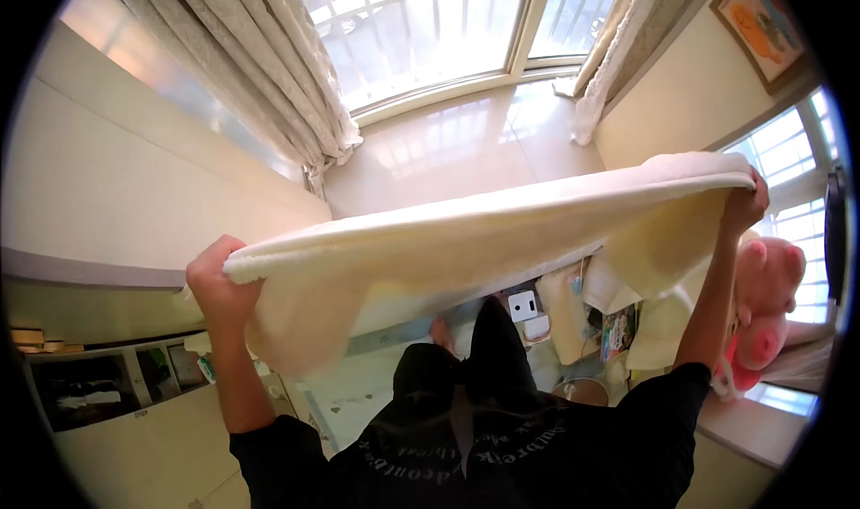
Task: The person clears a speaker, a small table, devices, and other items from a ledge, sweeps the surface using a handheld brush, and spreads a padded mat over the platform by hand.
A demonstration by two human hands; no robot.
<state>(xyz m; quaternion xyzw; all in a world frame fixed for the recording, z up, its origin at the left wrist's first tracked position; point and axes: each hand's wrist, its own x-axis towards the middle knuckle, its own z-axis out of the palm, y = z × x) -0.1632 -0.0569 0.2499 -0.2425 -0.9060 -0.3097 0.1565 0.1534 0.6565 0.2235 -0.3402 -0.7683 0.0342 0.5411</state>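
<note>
A cream-coloured blanket (484, 231) is stretched wide between my two hands and hangs down in front of me. My left hand (219, 281) is closed around its left upper corner. At the other end, higher up in the view, my right hand (748, 203) grips the right upper corner. The top edge looks thick and folded over, and it slants up toward the right. Part of the floor and the things behind the blanket are hidden by it.
Ahead is a barred window (421, 34) between grey curtains (242, 61). A pink plush toy (766, 281) sits by the right window. Below the blanket are a white box-like device (522, 307), books (618, 332) and a round bin (580, 391). An open shelf (90, 388) stands at left.
</note>
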